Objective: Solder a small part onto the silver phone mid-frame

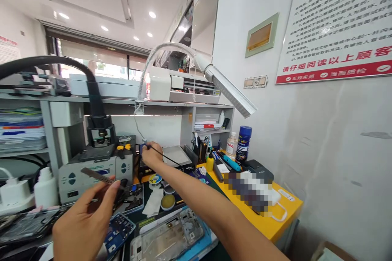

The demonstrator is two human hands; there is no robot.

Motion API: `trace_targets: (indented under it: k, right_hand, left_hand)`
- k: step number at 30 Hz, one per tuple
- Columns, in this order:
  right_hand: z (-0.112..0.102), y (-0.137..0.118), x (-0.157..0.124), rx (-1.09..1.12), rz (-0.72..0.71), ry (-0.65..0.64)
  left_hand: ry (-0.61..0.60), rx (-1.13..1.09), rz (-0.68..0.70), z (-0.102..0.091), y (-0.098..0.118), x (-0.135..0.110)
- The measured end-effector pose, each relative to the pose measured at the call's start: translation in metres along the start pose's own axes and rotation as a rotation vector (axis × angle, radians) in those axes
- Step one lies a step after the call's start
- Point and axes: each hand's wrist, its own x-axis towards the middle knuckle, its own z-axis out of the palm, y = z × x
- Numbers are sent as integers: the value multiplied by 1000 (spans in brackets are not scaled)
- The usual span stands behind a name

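Hands, two and bare: left hand [82, 220] narrow, thumb and fingertips pinching one slim, flat metal tool [97, 176], slanted upward before one boxy grey workstation [92, 163]; right hand [154, 154] extended to the back of the bench, fingers bunched beside one thin black cable [167, 157], exact hold impossible to tell. Beneath the right forearm, one rectangular, scuffed metal phone frame [167, 234], flat over a smooth blue sheet [211, 238]. Just left of it, one blue board [121, 228] with rounded corners. Beyond, one creased white tissue [153, 203], beside one round container of amber paste [168, 201]. Farther right, on the yellow tabletop [266, 227], one glossy blue cylindrical can [244, 147], one clear bottle [232, 147] and one small yellow bottle [210, 163].
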Motion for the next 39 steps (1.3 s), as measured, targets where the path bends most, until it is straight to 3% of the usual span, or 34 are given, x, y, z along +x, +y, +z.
trace_targets:
  k: [4, 10, 16, 20, 23, 32, 39]
  right_hand:
    - [0, -2, 12, -40, -35, -31]
    - [-22, -10, 16, 50, -31, -24]
    - [-84, -1, -3, 325, 36, 31]
    - [-132, 24, -28, 561, 80, 50]
    - [-152, 44, -43, 695, 153, -30]
    - [-162, 93, -76, 809, 292, -375]
    - [-159, 120, -99, 817, 230, -512]
  left_hand:
    - [-16, -26, -42, -7, 20, -1]
    - [16, -100, -59, -4, 20, -2]
    - [-17, -219, -101, 0, 22, -2]
    - [-158, -318, -106, 0, 29, -3]
    - [-263, -359, -119, -1, 35, -5]
    - [-453, -334, -135, 11, 52, 3]
    - [-523, -288, -115, 34, 58, -7]
